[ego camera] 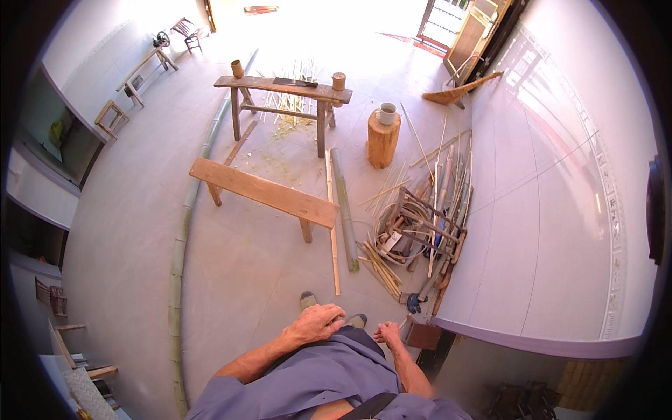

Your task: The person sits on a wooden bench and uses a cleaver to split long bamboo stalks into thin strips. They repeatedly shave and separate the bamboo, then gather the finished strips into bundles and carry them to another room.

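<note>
My left hand (317, 321) hangs in front of my waist with its fingers loosely bent and nothing visible in it. Lower down at the right, my right hand (388, 334) has curled fingers; its palm is hidden. Ahead of me stands a low wooden bench (265, 191) with a bare plank top. A pale split bamboo strip (333, 247) and a thicker green bamboo length (345, 210) lie on the floor beyond my shoes. Farther off, a wooden trestle bench (262, 84) carries a dark blade (295, 82), a bamboo cup (237, 69) and another bamboo container (338, 81).
A long green bamboo pole (177, 273) runs along the floor at left. At right, a basket (401, 257) of tools sits among bamboo sticks by the tiled wall (525, 210). A mug (387, 113) tops a log stump (383, 142). Thin bamboo strips (289, 100) lie behind the trestle bench.
</note>
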Tool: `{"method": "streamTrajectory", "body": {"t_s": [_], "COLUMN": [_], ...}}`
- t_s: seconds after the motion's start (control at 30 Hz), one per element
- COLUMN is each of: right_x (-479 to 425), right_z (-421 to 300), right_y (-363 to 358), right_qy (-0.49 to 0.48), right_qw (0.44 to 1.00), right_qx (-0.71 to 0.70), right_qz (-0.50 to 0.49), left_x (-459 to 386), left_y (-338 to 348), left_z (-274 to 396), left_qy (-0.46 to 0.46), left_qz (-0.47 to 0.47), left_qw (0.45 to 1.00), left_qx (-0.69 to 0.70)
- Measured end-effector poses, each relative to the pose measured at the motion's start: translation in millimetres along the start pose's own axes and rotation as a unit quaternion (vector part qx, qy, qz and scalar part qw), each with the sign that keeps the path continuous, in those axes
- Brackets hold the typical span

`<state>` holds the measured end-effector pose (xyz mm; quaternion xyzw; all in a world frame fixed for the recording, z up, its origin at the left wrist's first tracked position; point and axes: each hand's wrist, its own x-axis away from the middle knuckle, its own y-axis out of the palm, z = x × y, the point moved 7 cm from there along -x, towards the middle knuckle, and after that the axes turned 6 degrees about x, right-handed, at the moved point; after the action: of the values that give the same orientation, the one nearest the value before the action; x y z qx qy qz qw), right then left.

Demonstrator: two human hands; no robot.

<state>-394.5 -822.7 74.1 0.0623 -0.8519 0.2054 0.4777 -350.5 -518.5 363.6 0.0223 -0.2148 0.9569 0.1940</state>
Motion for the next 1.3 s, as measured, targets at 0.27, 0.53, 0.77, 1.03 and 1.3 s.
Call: {"method": "streamTrajectory", "body": {"t_s": [0.27, 0.53, 0.77, 1.03, 1.3], "right_x": [-14.1, 3.8, -4.4, -4.8, -17.0], "right_z": [-1.4, 29.9, 38.9, 16.3, 19.0], "right_y": [2.2, -14.4, 3.6, 4.4, 0.8], "right_qy": [-0.008, 0.021, 0.043, 0.012, 0.012], "right_qw": [1.0, 1.0, 0.999, 0.999, 1.0], "right_qx": [-0.011, 0.011, -0.006, -0.027, -0.019], "right_qz": [-0.014, 0.014, 0.003, -0.014, -0.016], "left_x": [-5.4, -6.1, -11.8, -17.0, -18.1], "left_y": [-13.7, 11.5, 6.0, 1.6, 4.0], "left_z": [-5.0, 3.4, -0.3, -11.0, -16.1], "left_qy": [0.031, 0.036, 0.036, 0.044, 0.041], "left_qz": [0.063, 0.012, -0.005, -0.01, 0.015], "left_qw": [0.997, 0.999, 0.999, 0.999, 0.999], "left_qx": [-0.02, 0.004, -0.004, -0.018, -0.001]}}
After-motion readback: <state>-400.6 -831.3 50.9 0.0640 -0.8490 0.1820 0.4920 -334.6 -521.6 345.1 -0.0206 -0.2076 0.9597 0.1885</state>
